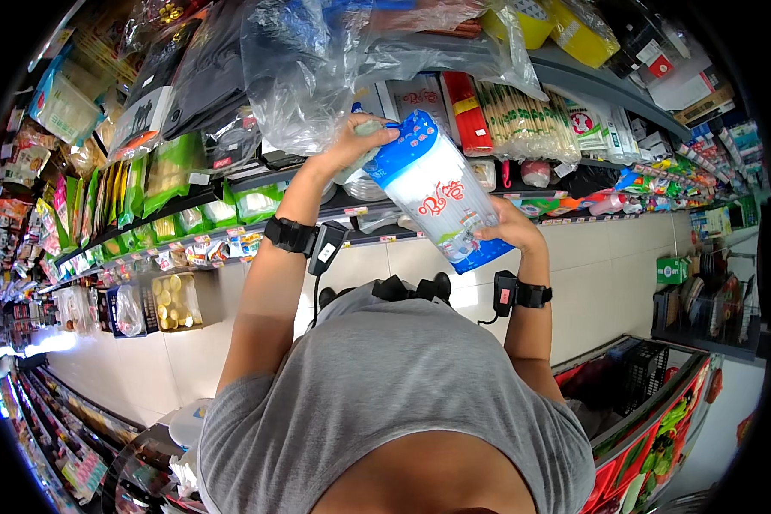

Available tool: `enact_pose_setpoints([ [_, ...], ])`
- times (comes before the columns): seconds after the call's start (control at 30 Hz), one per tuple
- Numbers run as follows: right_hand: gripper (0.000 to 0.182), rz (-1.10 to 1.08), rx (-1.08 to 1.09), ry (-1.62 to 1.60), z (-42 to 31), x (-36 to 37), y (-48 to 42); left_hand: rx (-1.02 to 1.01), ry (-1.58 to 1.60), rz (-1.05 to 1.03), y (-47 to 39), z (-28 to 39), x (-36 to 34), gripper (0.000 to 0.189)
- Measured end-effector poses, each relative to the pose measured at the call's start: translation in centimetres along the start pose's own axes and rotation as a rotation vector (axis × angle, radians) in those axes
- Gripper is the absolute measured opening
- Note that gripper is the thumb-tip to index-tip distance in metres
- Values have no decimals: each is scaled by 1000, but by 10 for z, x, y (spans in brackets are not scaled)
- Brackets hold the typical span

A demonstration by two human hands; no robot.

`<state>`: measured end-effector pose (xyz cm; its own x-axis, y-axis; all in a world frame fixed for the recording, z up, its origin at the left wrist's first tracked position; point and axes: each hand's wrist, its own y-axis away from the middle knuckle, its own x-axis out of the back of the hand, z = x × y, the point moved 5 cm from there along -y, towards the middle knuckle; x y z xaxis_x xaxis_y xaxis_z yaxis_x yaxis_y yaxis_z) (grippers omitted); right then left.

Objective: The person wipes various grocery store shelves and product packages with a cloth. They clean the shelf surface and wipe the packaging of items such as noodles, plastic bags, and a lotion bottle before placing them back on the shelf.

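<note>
A clear pack of drinking straws (440, 199) with blue ends and printed writing lies tilted between my hands, in front of a store shelf. My left hand (350, 144) grips its upper left corner, and a pale greenish cloth (353, 168) is bunched in the same hand. At the lower right end, my right hand (514, 225) clasps the pack's side, thumb on the front. Behind the pack stand a red packet (468, 115) and bundles of bamboo skewers (520, 112). A crumpled clear plastic bag (299, 83) hangs just above my left hand.
The upper shelf's dark edge (607, 90) juts out above the skewers. Green packets (257, 202) line the lower shelf at left. A box of round yellowish items (177, 301) sits on the floor. At right stands a red-sided bin (649, 430) with vegetable pictures.
</note>
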<state>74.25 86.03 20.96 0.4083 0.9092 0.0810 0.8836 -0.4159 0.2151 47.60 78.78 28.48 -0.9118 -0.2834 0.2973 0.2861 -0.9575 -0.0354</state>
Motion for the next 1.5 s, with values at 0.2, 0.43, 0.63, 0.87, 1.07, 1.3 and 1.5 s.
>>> enact_pose_setpoints([
  [0.2, 48, -30, -6, 46, -9, -1, -1, 77, 90, 43, -3, -24, 4, 23],
  [0.43, 49, -51, -62, 106, 0, 3, 0, 79, 64, 190, 1, -16, 23, 17],
  [0.63, 50, -88, -138, 131, -3, 3, 2, -1, -4, 171, 6, -2, 28, 18],
  [0.87, 54, -137, -97, 51, 6, 8, 7, -44, 7, 209, 7, -11, 36, 22],
  [1.07, 57, -74, -85, -34, 8, 10, 15, 132, 204, 96, 18, -31, 39, 31],
  [1.3, 59, -68, -97, -83, 10, 10, 14, 281, 163, -111, 21, -56, 12, 28],
  [1.5, 60, -54, -112, -167, 22, 14, 15, 286, 380, 40, 19, -56, 10, 16],
])
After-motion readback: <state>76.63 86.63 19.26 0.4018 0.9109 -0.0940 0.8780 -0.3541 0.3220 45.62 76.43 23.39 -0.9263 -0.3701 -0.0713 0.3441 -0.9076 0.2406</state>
